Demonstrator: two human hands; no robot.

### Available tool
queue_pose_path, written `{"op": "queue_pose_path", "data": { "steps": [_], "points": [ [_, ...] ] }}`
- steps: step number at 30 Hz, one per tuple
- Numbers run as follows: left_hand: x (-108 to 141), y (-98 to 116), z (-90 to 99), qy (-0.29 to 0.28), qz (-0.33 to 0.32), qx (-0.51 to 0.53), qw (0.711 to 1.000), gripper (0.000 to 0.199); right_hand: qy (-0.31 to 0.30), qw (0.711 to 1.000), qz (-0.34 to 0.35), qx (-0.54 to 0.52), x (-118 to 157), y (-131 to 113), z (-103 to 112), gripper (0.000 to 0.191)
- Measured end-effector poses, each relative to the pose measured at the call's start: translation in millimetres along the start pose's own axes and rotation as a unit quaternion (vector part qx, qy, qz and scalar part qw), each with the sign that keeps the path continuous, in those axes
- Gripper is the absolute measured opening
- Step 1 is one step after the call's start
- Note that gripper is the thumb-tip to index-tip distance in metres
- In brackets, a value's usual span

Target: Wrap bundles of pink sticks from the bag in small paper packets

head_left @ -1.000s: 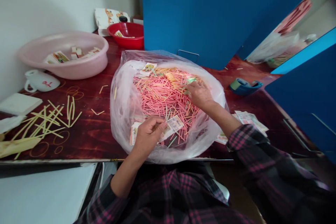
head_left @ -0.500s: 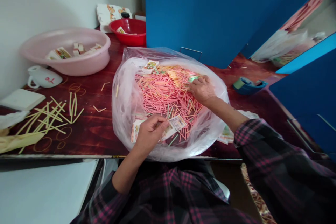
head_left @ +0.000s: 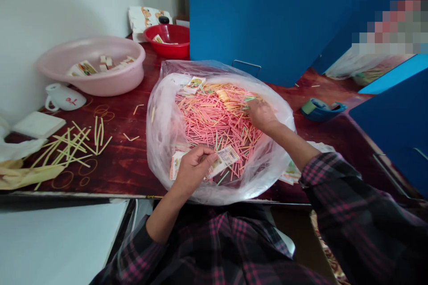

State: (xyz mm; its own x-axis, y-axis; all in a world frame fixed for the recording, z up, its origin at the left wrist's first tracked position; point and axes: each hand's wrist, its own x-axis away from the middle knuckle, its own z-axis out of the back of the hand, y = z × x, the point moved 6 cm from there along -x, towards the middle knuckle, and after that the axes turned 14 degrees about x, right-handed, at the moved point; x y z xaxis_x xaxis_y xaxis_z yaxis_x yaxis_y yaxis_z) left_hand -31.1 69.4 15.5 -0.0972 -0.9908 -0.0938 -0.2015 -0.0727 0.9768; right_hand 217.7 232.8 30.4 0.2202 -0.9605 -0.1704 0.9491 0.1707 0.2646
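A clear plastic bag (head_left: pixel 160 142) with its edges spread wide holds a heap of thin pink sticks (head_left: pixel 207 113), mixed with some yellow and green ones. My left hand (head_left: pixel 195 167) pinches a small printed packet (head_left: pixel 228 156) between thumb and fingers over the near side of the heap. Another printed packet (head_left: pixel 174 164) lies partly beneath that hand. At the heap's right side, my right hand (head_left: pixel 262 113) is bent down beside a few green sticks (head_left: pixel 250 98). Its fingers are blurred and partly hidden, so its grip is unclear. A further packet (head_left: pixel 195 83) rests at the back.
Left on the table are a pink basin (head_left: pixel 133 69) with small packets, a white mug (head_left: pixel 68 99) on its side, loose pale sticks (head_left: pixel 68 147) and rubber bands (head_left: pixel 62 179). Behind stands a red bowl (head_left: pixel 179 49); right, a blue container (head_left: pixel 319 113) beside blue panels (head_left: pixel 267 18).
The view has shifted a little, so everything sits slightly further right. My right hand has drawn slightly off the green sticks and is more blurred. My left hand keeps the packet in place.
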Motion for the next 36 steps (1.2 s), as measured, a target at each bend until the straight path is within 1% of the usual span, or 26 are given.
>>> {"op": "queue_pose_path", "data": {
  "steps": [3, 4, 6, 8, 10, 12, 13, 14, 16, 19, 21, 23, 25, 26, 27, 30, 31, 32, 34, 35, 36],
  "points": [
    [-1, -2, 0.9, 0.006, 0.009, 0.011, 1.0, 0.014, 0.004, 0.999, -0.04, -0.022, -1, 8, 0, 0.036],
    [-1, -3, 0.9, 0.007, 0.014, 0.017, 1.0, 0.014, 0.012, 0.998, -0.051, -0.044, -1, 10, 0, 0.035],
    [0, -3, 0.7, 0.009, 0.024, 0.034, 0.999, 0.014, 0.038, 0.991, -0.062, -0.112, -2, 12, 4, 0.03],
    [0, -3, 1.1, 0.015, 0.034, 0.049, 0.998, 0.015, 0.059, 0.979, -0.062, -0.186, -3, 14, 8, 0.022],
    [1, -4, 2.1, 0.028, 0.053, 0.073, 0.996, 0.017, 0.061, 0.972, -0.058, -0.219, -2, 16, 13, 0.015],
    [2, -6, 3.2, 0.049, 0.077, 0.113, 0.989, 0.02, 0.058, 0.966, -0.072, -0.243, 0, 18, 19, 0.015],
    [2, -7, 3.7, 0.062, 0.086, 0.141, 0.984, 0.023, 0.06, 0.957, -0.085, -0.27, 3, 18, 23, 0.016],
    [1, -7, 4.3, 0.074, 0.09, 0.173, 0.978, 0.025, 0.065, 0.944, -0.097, -0.309, 7, 18, 27, 0.018],
    [0, -8, 4.8, 0.091, 0.092, 0.237, 0.963, 0.031, 0.083, 0.902, -0.1, -0.411, 16, 9, 35, 0.023],
    [-4, -11, 6.6, 0.11, 0.093, 0.302, 0.942, 0.037, 0.096, 0.825, -0.067, -0.553, 33, -19, 43, 0.029],
    [-5, -12, 10.4, 0.133, 0.081, 0.316, 0.936, 0.039, 0.087, 0.781, -0.06, -0.616, 45, -40, 41, 0.028],
    [-6, -11, 13.5, 0.155, 0.068, 0.32, 0.932, 0.041, 0.073, 0.749, -0.048, -0.657, 58, -62, 35, 0.024],
    [-6, -10, 14.0, 0.166, 0.064, 0.324, 0.929, 0.042, 0.061, 0.73, -0.04, -0.679, 70, -81, 27, 0.023],
    [-6, -9, 13.7, 0.168, 0.06, 0.327, 0.928, 0.043, 0.054, 0.731, -0.038, -0.679, 77, -90, 21, 0.024],
    [-5, -7, 13.4, 0.17, 0.055, 0.328, 0.928, 0.042, 0.047, 0.743, -0.034, -0.667, 83, -98, 17, 0.026],
    [-4, -3, 12.4, 0.161, 0.051, 0.317, 0.933, 0.038, 0.027, 0.802, 0.016, -0.596, 98, -116, 8, 0.028],
    [-3, -3, 12.3, 0.155, 0.054, 0.31, 0.936, 0.037, 0.023, 0.815, 0.038, -0.578, 101, -120, 8, 0.03],
    [-2, -3, 12.3, 0.15, 0.058, 0.303, 0.939, 0.037, 0.021, 0.821, 0.048, -0.568, 103, -121, 8, 0.031],
    [0, -4, 13.0, 0.145, 0.064, 0.291, 0.944, 0.036, 0.026, 0.82, 0.026, -0.571, 103, -113, 14, 0.037],
    [1, -6, 13.4, 0.145, 0.065, 0.287, 0.945, 0.036, 0.029, 0.811, 0.005, -0.585, 102, -107, 19, 0.039],
    [2, -7, 13.7, 0.145, 0.066, 0.285, 0.945, 0.037, 0.033, 0.792, -0.017, -0.61, 100, -100, 26, 0.04]
  ]
}}
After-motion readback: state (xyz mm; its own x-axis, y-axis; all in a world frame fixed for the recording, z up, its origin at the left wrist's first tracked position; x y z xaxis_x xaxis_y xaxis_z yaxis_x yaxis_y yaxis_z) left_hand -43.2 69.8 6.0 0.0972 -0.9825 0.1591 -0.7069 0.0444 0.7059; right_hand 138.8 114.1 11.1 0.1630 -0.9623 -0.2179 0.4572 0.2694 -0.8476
